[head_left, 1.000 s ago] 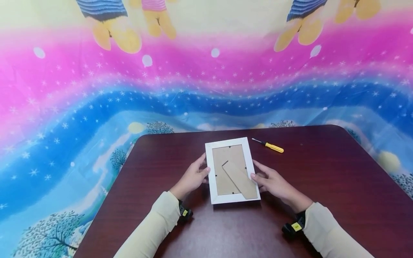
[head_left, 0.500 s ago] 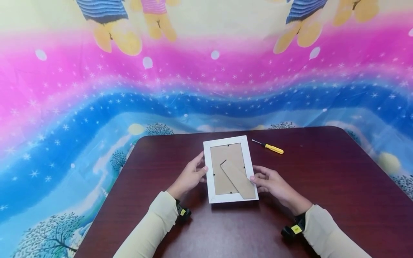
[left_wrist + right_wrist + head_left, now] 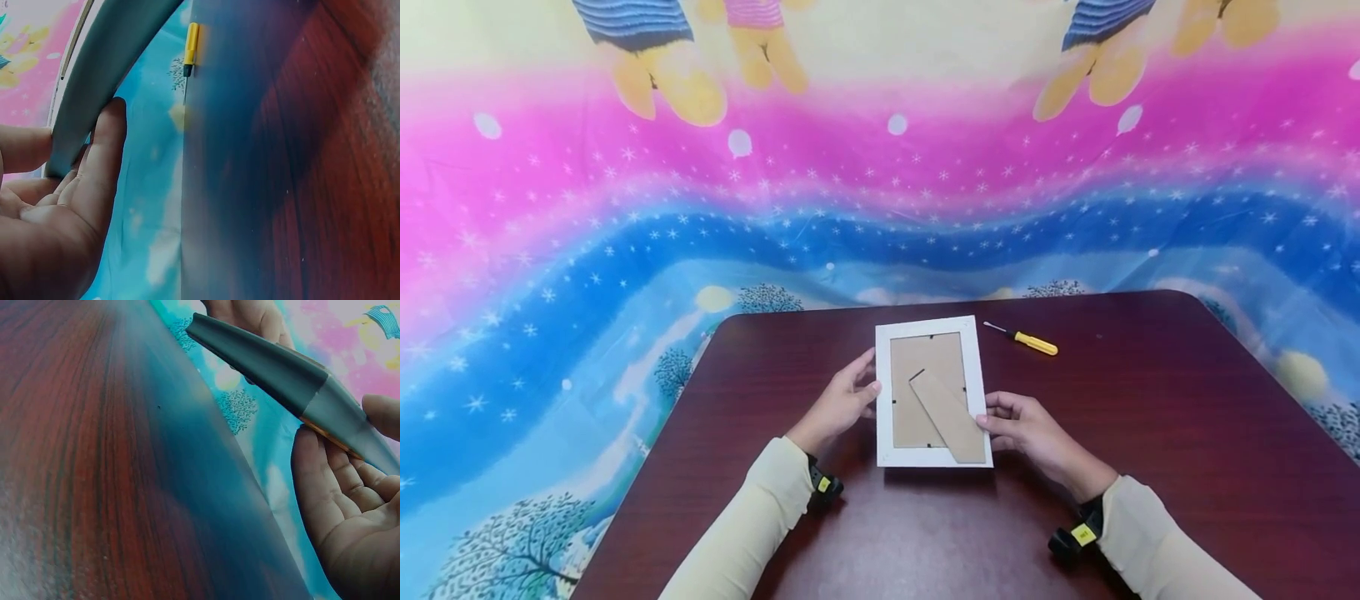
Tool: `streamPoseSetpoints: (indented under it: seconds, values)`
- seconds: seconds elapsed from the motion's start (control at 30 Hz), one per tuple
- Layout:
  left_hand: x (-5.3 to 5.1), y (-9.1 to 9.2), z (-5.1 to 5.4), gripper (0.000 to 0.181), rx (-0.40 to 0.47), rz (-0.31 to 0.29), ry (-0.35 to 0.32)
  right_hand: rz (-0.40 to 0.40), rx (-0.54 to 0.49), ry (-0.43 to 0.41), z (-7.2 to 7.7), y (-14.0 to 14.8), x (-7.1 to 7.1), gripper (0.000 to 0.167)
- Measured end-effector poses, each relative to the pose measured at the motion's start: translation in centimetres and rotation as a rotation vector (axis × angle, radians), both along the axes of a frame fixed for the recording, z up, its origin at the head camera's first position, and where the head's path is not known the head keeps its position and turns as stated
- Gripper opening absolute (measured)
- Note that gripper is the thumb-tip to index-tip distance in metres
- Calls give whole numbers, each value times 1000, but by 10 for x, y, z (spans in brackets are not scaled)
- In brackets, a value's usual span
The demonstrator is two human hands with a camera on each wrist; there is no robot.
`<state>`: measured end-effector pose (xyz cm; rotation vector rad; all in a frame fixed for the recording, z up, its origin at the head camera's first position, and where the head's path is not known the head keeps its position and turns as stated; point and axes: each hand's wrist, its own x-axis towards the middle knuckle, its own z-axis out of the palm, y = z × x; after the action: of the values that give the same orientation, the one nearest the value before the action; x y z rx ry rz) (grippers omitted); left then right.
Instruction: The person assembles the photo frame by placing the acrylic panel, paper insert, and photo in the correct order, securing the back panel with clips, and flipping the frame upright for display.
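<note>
Between my two hands is a white picture frame (image 3: pixel 885 433), its brown backing board (image 3: pixel 910 354) and slanted stand leg (image 3: pixel 951 417) turned toward me. My left hand (image 3: pixel 837 407) grips the frame's left edge, thumb on the back and fingers behind. On the opposite edge my right hand (image 3: pixel 1033 433) pinches it lower down, thumb by the stand leg. Both wrist views show the frame's side, held above the table, with the left hand (image 3: pixel 69 212) and right hand (image 3: pixel 350 506) around its edges. The picture side is hidden from the head view.
A screwdriver (image 3: pixel 1036 342) with a yellow handle lies on the dark red-brown table (image 3: pixel 1150 400), beyond the frame to the right. Behind the table's far edge hangs a colourful printed cloth (image 3: pixel 880 192).
The frame has turned slightly, so that its sides stand straighter in the head view, and its lower end has shifted a little left. Both hands keep their hold.
</note>
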<state>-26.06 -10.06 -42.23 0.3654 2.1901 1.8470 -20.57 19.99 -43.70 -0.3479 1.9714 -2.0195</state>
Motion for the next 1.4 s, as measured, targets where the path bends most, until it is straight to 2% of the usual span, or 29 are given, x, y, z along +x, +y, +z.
streamPoseSetpoints:
  seconds: [0.17, 0.47, 0.7, 0.93, 1.1, 1.2, 1.4]
  values:
    - [-3, 0, -3, 61, -26, 19, 8, 40, -27, 8, 0, 0, -1, 43]
    - [-8, 5, -9, 56, -85, 37, 96, 111, -24, 42, 1, 2, 2, 39]
    - [-8, 9, -8, 57, -58, 27, 90, 147, 14, 95, 1, 0, 4, 34]
    - [-9, 14, -10, 57, -4, 3, 96, 135, 49, 171, 3, -2, 7, 31]
    - [-8, 17, -6, 56, 2, 11, 103, 104, 80, 222, 7, -3, 9, 31]
    - [-8, 19, -1, 56, -6, 24, 116, 93, 100, 247, 9, -3, 10, 31]
    - [-4, 23, 10, 54, 35, 51, 162, 48, 122, 298, 13, -2, 10, 31]
